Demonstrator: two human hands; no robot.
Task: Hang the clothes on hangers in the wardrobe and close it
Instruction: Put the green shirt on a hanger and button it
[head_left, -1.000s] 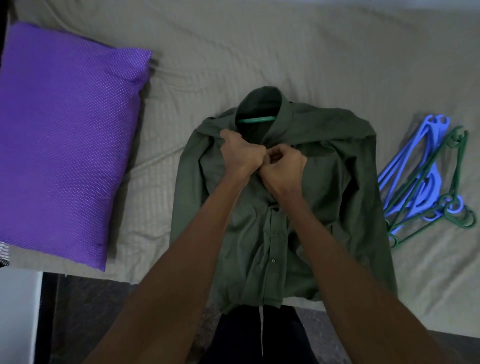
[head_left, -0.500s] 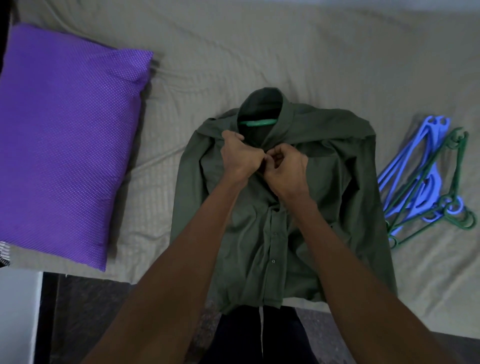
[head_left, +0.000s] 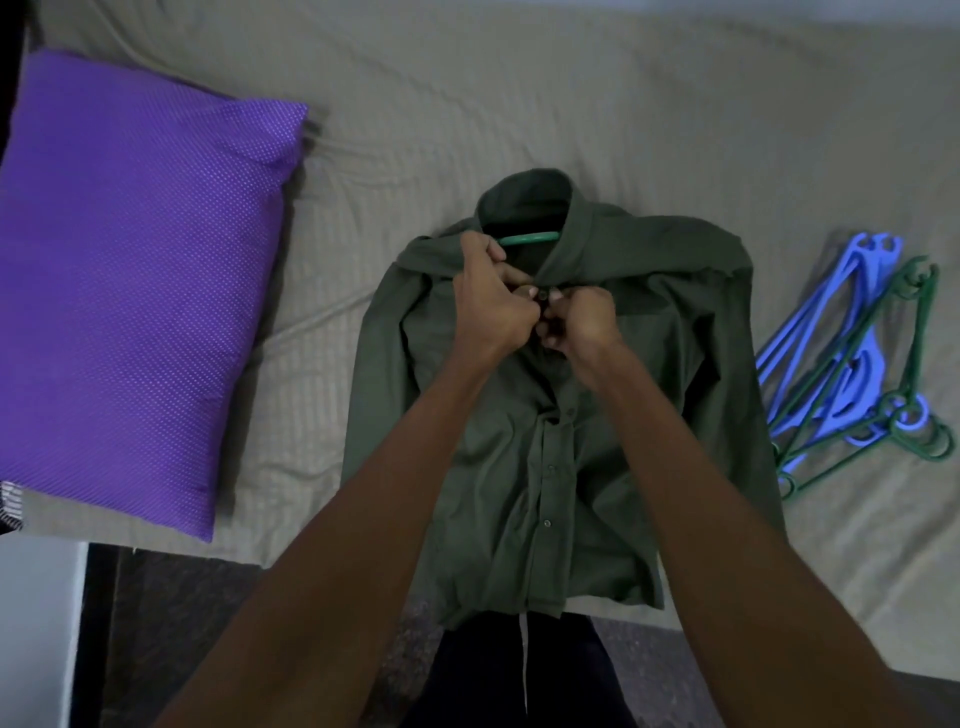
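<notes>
1. On the bed sheet (head_left: 519, 104) in front of you, the dark green shirt (head_left: 467, 415) lies front-up, a green hanger (head_left: 530, 238) showing inside its collar.
2. Your left hand (head_left: 488, 306) and right hand (head_left: 582, 325) meet just below the collar, fingers curled, pinching the placket.
3. Spare blue and green hangers (head_left: 857, 364) lie right of the shirt; a purple pillow (head_left: 135, 280) lies left.

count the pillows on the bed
1: a purple pillow lies at the left of the bed, left of the green shirt that both hands are buttoning. More could lie outside the frame.
</notes>
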